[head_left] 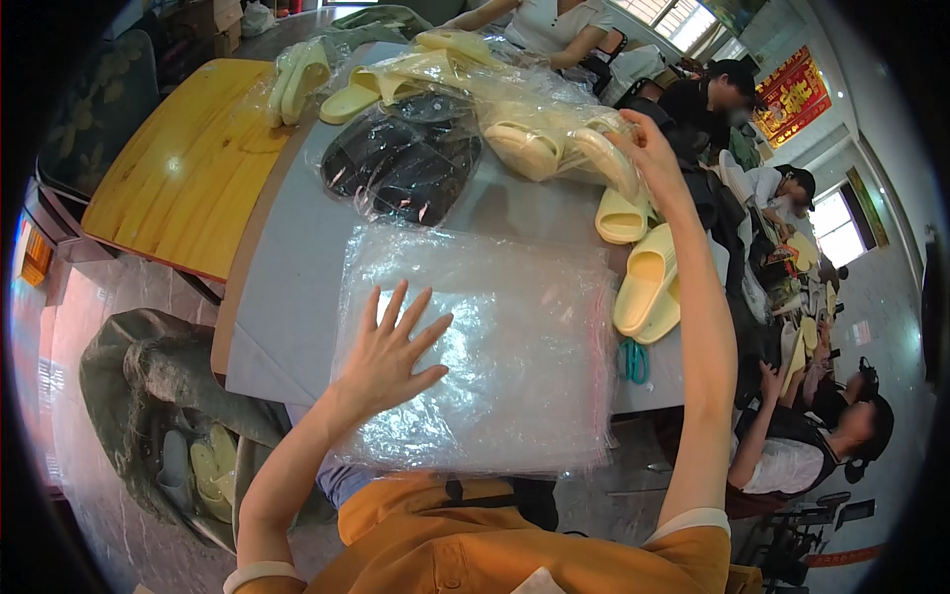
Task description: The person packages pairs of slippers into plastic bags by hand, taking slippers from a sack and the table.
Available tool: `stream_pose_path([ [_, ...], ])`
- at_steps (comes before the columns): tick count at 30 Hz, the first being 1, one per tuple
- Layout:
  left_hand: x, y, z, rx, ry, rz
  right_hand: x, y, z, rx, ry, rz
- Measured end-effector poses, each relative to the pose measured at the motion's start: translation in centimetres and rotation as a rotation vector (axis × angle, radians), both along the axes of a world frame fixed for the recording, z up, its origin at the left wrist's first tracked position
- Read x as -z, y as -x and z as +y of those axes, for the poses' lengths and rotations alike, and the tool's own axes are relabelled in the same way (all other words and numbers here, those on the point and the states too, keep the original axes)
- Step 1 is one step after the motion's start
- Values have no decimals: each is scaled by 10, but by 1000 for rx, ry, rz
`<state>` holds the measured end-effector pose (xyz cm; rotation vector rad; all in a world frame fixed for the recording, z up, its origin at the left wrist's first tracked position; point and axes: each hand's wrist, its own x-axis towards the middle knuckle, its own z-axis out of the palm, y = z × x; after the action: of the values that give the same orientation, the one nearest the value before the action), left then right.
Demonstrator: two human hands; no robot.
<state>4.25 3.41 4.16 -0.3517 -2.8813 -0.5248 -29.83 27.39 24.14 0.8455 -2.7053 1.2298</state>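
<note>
Bags (515, 356) of clear plastic lie stacked on the grey counter (287, 287) right in front of you, and your left hand (391, 351) rests flat on the stack, fingers spread. Your right hand (648, 144) reaches far out and pinches the edge of a bagged pair (559, 148) of cream slippers. Black slippers (401, 163) in plastic lie left of that pair. Loose yellow slippers (648, 282) and teal scissors (633, 359) sit by your right forearm.
</note>
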Motion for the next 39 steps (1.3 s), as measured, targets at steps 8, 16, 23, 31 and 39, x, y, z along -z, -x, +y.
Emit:
stream_pose_path([
  [8,6,1,-4,-25,15,28,-4,-215,30,-86,-237,484],
  [16,11,-1,-1,-6,56,65,109,-287,91,-117,-496,184],
  [23,10,2,4,-1,112,46,122,-272,100,-78,-470,339],
  [31,7,3,5,2,67,39,36,-228,90,154,0,517],
  [39,7,0,-1,-17,70,7,53,-303,83,182,-83,721],
])
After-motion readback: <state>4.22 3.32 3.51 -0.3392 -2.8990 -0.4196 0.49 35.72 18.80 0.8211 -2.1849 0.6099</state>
